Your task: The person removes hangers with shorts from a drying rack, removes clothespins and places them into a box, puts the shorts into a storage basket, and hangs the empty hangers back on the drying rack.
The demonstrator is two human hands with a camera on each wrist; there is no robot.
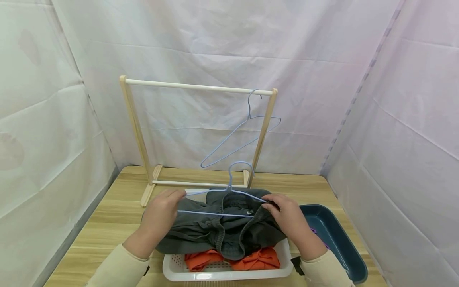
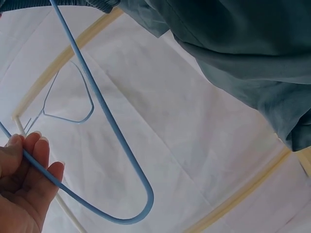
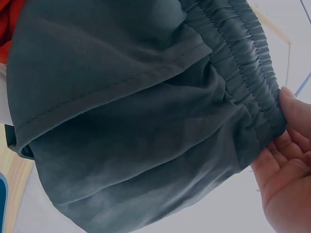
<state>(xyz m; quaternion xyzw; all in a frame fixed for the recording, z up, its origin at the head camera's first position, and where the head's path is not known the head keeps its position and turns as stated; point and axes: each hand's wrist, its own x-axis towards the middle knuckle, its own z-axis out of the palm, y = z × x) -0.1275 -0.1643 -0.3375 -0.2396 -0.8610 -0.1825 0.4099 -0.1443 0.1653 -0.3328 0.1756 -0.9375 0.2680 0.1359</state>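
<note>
A light blue hanger [image 1: 215, 214] is held level over the basket, its hook upward. My left hand [image 1: 161, 213] grips its left shoulder between thumb and fingers; that end is bare in the left wrist view. Dark grey elastic-waisted pants [image 1: 201, 235] spread below and around the hanger, above the basket. My right hand [image 1: 288, 217] pinches the right edge of their waistband [image 3: 243, 53], thumb on one side and fingers on the other. The hanger's right end lies at the waistband opening near this hand; its tip is hidden in the cloth.
A white basket [image 1: 229, 276] with orange clothing [image 1: 256, 261] stands beneath the pants. Behind is a wooden rack [image 1: 186, 85], with another blue hanger [image 1: 224, 142] at its right end. A dark blue tray [image 1: 337, 235] with something purple lies right. White cloth walls enclose the table [image 1: 89, 239].
</note>
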